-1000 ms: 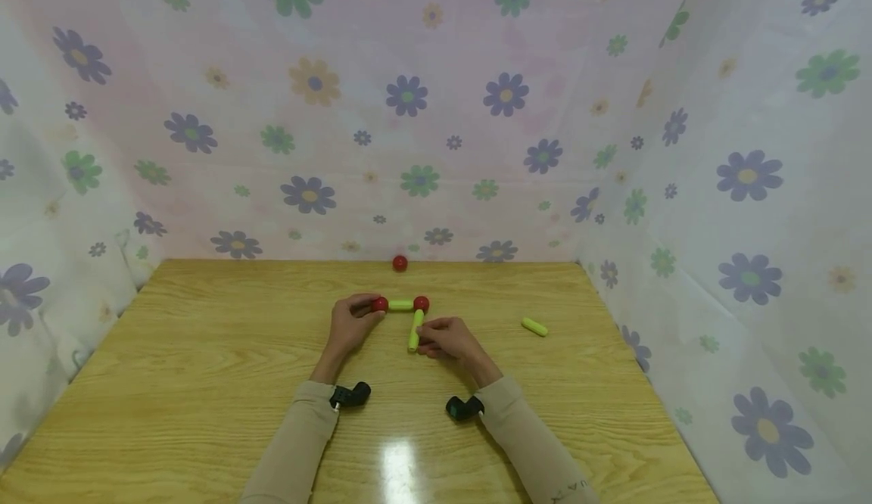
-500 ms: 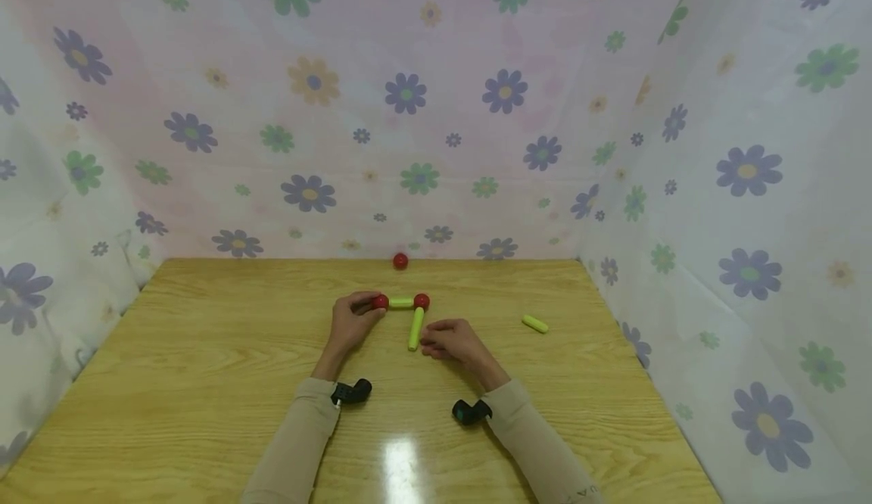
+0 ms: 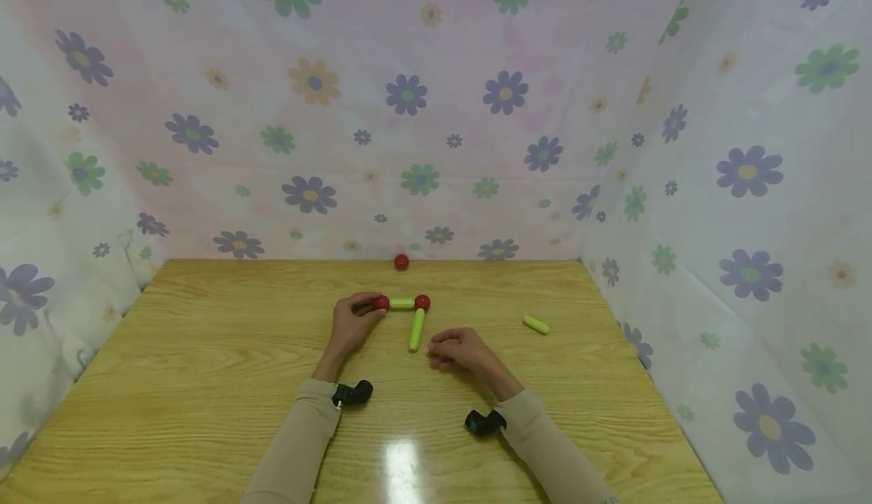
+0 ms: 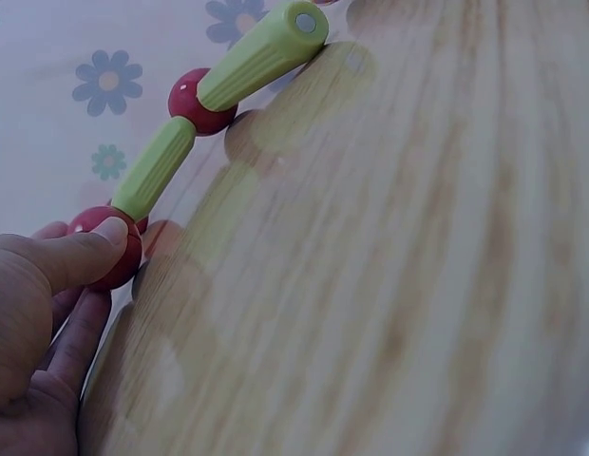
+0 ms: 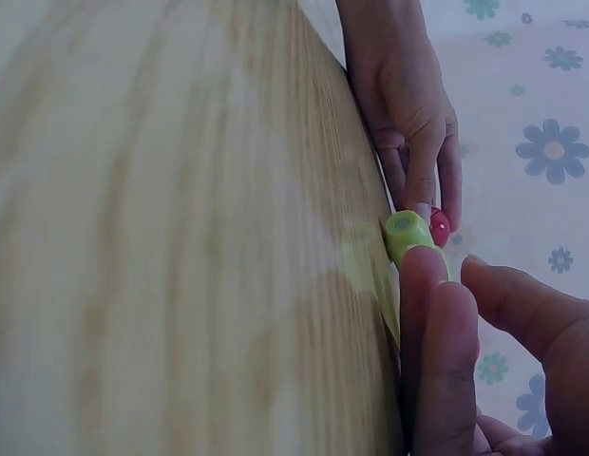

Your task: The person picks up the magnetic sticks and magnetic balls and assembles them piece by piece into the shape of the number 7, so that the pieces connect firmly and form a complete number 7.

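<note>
My left hand [image 3: 352,325] pinches a red ball [image 3: 382,303] between thumb and fingers at the left end of a joined piece. From that ball a short yellow-green rod [image 3: 402,303] runs right to a second red ball [image 3: 422,303]. A second yellow-green rod [image 3: 416,331] comes off this ball toward me and lies on the table; its free end shows a round metal disc [image 4: 306,23] in the left wrist view. My right hand [image 3: 466,354] is just right of that rod, apart from it, fingers loosely bent with nothing between them.
A loose red ball [image 3: 401,262] sits at the table's back edge by the flowered cloth [image 3: 409,141]. Another yellow-green rod [image 3: 536,325] lies alone to the right on the wooden table [image 3: 225,337].
My right hand has let go of the near rod and drawn back to the right and toward me. The left hand and the joined piece have stayed in place.
</note>
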The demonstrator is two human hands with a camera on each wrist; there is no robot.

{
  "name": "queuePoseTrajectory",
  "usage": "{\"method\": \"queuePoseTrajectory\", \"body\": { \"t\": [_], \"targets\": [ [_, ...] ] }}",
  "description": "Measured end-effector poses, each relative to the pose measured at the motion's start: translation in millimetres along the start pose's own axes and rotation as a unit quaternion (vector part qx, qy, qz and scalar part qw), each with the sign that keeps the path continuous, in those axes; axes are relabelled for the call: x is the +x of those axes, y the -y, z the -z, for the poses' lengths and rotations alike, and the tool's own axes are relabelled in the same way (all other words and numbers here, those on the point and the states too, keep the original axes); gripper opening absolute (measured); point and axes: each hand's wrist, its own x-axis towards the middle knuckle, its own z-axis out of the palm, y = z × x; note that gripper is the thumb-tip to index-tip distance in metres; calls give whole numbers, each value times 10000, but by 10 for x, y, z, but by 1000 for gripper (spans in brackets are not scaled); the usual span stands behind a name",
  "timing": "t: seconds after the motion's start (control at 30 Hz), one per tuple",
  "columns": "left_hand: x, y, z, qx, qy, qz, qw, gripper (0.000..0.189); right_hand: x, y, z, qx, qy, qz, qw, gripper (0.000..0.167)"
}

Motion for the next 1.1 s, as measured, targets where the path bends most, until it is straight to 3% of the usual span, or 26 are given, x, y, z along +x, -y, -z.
{"method": "queuePoseTrajectory", "body": {
  "t": [0.3, 0.47, 0.63, 0.8, 0.97, 1.1],
  "targets": [
    [-4, -22, -14, -50, -18, -7, 10000, 38, -94, -12, 128, -41, 247, -63, 9997, 41],
    [-58, -197, -12, -39, 86, -57, 9999, 38, -104, -55, 240, 53, 364, -12, 9993, 42],
    [-110, -375, -2, 72, 99, -6, 9999, 37, -104, -114, 435, 119, 392, 386, 9984, 44],
    [-120, -405, -16, 110, 35, -142, 9998, 36, -127, -125, 675, 40, 128, 700, 9975, 47],
    [-104, -318, -28, 179, -64, -303, 9994, 35, -182, -74, 886, -138, -241, 824, 9962, 53],
    [-100, -318, -17, 104, -8, -222, 9997, 37, -206, -9, 1042, -16, -534, 1061, 9929, 57]
  ]
}}
